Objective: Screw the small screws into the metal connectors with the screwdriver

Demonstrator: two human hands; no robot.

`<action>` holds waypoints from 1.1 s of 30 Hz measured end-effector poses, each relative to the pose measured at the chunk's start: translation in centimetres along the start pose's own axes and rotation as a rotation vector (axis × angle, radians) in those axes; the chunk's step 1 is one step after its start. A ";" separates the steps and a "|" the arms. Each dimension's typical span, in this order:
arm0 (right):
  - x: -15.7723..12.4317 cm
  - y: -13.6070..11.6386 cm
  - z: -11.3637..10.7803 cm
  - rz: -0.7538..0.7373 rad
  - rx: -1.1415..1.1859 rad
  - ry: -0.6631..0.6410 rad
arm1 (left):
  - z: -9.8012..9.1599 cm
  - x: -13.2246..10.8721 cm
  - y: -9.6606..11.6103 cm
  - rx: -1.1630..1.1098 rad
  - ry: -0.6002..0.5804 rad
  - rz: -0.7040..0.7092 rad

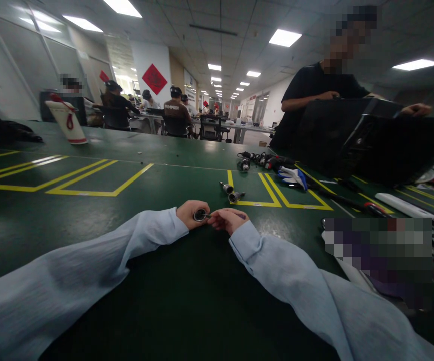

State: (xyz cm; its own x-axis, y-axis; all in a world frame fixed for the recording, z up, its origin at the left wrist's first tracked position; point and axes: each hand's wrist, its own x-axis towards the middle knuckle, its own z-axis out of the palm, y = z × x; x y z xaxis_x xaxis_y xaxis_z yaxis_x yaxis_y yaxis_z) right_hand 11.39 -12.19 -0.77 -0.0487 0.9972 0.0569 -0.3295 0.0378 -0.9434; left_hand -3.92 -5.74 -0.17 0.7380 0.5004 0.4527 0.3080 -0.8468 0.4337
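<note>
My left hand (191, 213) is wrapped round a round metal connector (200, 215), its open end turned toward the right. Close beside it, my right hand (227, 220) pinches a thin tool (241, 216) with a purplish handle; its slim metal tip reaches to the connector's opening. Just beyond my hands, two similar metal connectors (226, 187) (234, 197) lie on the green table (157, 186) by a yellow tape corner.
Farther back lie dark connectors with cables (244, 164) and a white and blue glove (292, 177). A paper cup (67, 122) stands at the far left. On the right, a person (314, 90) handles a large black case (326, 135).
</note>
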 end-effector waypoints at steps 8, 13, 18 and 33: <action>-1.0 -0.3 0.8 -0.140 -0.160 0.100 | 0.0 0.0 0.2 0.049 -0.001 0.001; -0.8 -0.5 0.6 -0.105 -0.136 0.050 | -0.1 -0.1 0.3 0.088 -0.031 0.042; 0.1 -0.7 -0.3 0.062 0.007 -0.057 | 0.1 0.0 0.5 0.069 -0.059 0.065; -0.5 -0.7 0.3 -0.091 -0.147 -0.025 | -0.1 -0.1 0.7 0.183 -0.111 0.052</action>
State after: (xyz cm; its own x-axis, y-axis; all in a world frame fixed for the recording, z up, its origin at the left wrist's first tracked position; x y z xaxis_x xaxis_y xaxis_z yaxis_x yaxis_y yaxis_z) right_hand 11.39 -12.71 -0.01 -0.0495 0.9874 0.1504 -0.1922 0.1384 -0.9716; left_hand -3.81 -6.40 0.14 0.8142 0.4409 0.3778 0.3645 -0.8946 0.2585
